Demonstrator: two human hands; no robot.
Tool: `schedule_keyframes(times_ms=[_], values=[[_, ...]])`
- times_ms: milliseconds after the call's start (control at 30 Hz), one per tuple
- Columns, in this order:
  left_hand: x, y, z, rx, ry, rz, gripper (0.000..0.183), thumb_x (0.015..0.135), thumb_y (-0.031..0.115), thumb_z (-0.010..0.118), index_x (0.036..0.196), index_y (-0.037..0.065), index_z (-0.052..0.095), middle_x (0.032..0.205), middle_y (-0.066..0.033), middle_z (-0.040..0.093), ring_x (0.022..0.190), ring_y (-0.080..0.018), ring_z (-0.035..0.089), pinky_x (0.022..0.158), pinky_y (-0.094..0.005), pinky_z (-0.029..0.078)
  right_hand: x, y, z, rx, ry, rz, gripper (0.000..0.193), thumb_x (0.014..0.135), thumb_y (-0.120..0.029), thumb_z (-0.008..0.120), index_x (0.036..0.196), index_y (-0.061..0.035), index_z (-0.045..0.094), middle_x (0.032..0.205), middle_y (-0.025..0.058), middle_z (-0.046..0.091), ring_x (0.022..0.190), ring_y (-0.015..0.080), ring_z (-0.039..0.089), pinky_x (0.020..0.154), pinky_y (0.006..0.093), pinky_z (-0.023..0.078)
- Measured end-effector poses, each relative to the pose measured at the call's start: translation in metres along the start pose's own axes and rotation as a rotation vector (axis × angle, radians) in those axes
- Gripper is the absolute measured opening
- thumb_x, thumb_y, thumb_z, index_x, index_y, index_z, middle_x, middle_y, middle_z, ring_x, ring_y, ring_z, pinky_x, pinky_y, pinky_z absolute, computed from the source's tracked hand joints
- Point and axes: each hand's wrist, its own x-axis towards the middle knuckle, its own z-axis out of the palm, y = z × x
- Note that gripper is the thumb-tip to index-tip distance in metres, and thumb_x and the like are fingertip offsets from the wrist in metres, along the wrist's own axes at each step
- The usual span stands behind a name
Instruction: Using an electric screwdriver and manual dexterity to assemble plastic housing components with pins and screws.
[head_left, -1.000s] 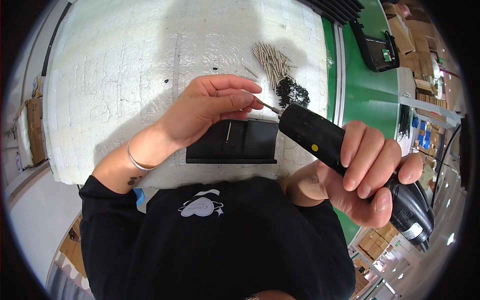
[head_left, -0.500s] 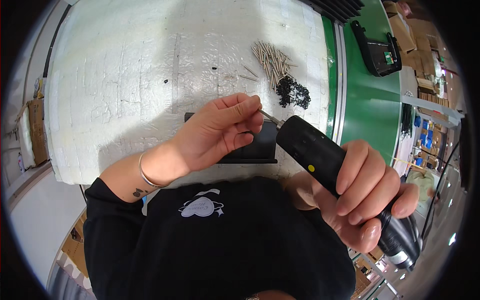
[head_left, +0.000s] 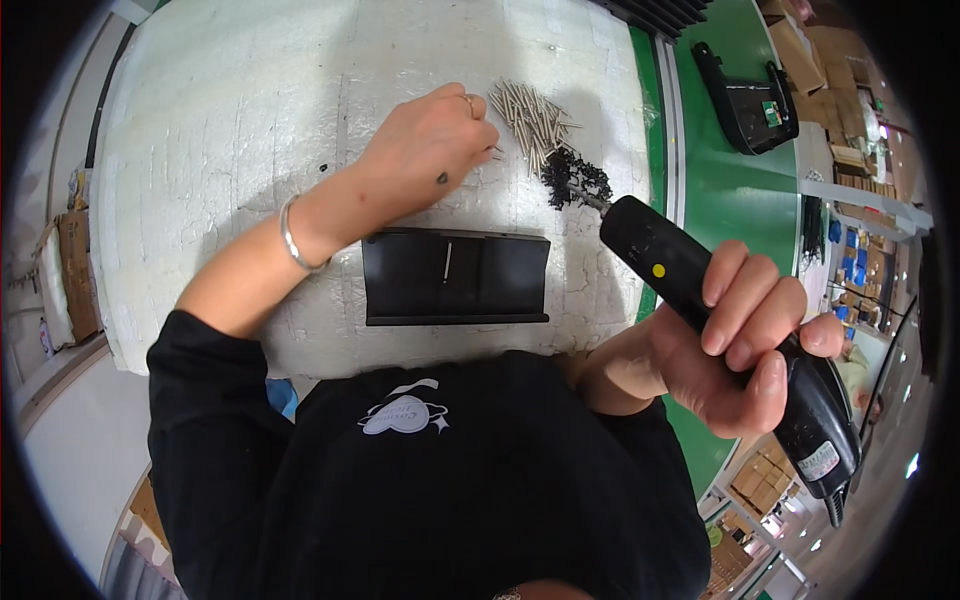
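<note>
My right hand (head_left: 745, 345) is wrapped round a black electric screwdriver (head_left: 655, 255) with a yellow dot on its body. Its thin bit reaches the edge of a heap of small black screws (head_left: 585, 182). Curled fingers on my left hand (head_left: 430, 150) close down at the left side of a pile of slim metal rods (head_left: 530, 115); the fingertips are turned away, so anything in them is hidden. Nearer to me, below that hand, lies a black rectangular part (head_left: 500, 280). A thin pale rod or slot (head_left: 447, 263) shows on its face.
A white, film-covered padded surface (head_left: 240, 130) lies beneath everything. One tiny black piece (head_left: 323, 168) rests on its left part. To the right, beyond a metal rail (head_left: 668, 130), a green surface (head_left: 725, 210) carries a black housing (head_left: 745, 105) with a small circuit board.
My left hand has left the screwdriver's bit and moved farther away, to the rods, uncovering the black part. The screwdriver has shifted right, bringing its bit to the screws.
</note>
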Motion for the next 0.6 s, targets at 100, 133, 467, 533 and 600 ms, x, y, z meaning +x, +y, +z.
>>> schedule_keyframes(times_ms=[100, 133, 467, 533, 600], values=[[0.014, -0.007, 0.002, 0.146, -0.144, 0.034, 0.006, 0.077, 0.008, 0.067, 0.075, 0.002, 0.066, 0.075, -0.0146, 0.063, 0.076, -0.0333, 0.062, 0.067, -0.0407, 0.052, -0.003, 0.003, 0.003, -0.01, -0.014, 0.008, 0.029, 0.08, -0.014, 0.054, 0.108, -0.0106, 0.053, 0.064, -0.0026, 0.044, 0.054, 0.0094, 0.043, 0.06, 0.029, 0.034], [0.017, -0.006, 0.001, 0.202, -0.207, 0.068, 0.008, 0.076, 0.005, 0.064, 0.071, 0.0, 0.065, 0.069, -0.0185, 0.062, 0.068, -0.0374, 0.063, 0.064, -0.0419, 0.053, -0.005, 0.004, 0.003, -0.007, -0.017, 0.013, 0.029, 0.08, -0.014, 0.054, 0.108, -0.0107, 0.053, 0.064, -0.0027, 0.044, 0.054, 0.0095, 0.044, 0.06, 0.0288, 0.034], [-0.035, 0.036, -0.03, -0.427, -0.084, -0.061, 0.007, 0.076, 0.006, 0.068, 0.079, 0.001, 0.063, 0.073, -0.0155, 0.064, 0.069, -0.034, 0.063, 0.063, -0.0405, 0.051, -0.025, 0.004, 0.003, -0.033, -0.166, 0.154, 0.031, 0.08, -0.012, 0.056, 0.109, -0.012, 0.045, 0.062, -0.0027, 0.047, 0.051, 0.0102, 0.047, 0.056, 0.0274, 0.04], [-0.056, 0.039, -0.021, -0.471, 0.036, -0.044, 0.013, 0.074, 0.003, 0.073, 0.085, 0.004, 0.066, 0.08, -0.0108, 0.066, 0.072, -0.0294, 0.063, 0.064, -0.037, 0.052, -0.031, 0.011, 0.005, 0.05, -0.167, 0.125, 0.032, 0.079, -0.011, 0.058, 0.108, -0.0123, 0.045, 0.062, -0.0028, 0.049, 0.049, 0.0096, 0.048, 0.051, 0.0245, 0.04], [-0.062, 0.043, -0.02, -0.468, 0.085, -0.051, 0.019, 0.071, 0.0, 0.076, 0.088, 0.004, 0.069, 0.085, -0.0071, 0.066, 0.075, -0.0259, 0.063, 0.064, -0.0346, 0.052, -0.031, 0.015, 0.008, 0.064, -0.179, 0.132, 0.034, 0.078, -0.009, 0.059, 0.109, -0.0126, 0.045, 0.062, -0.0027, 0.05, 0.049, 0.0091, 0.048, 0.049, 0.0236, 0.041]])
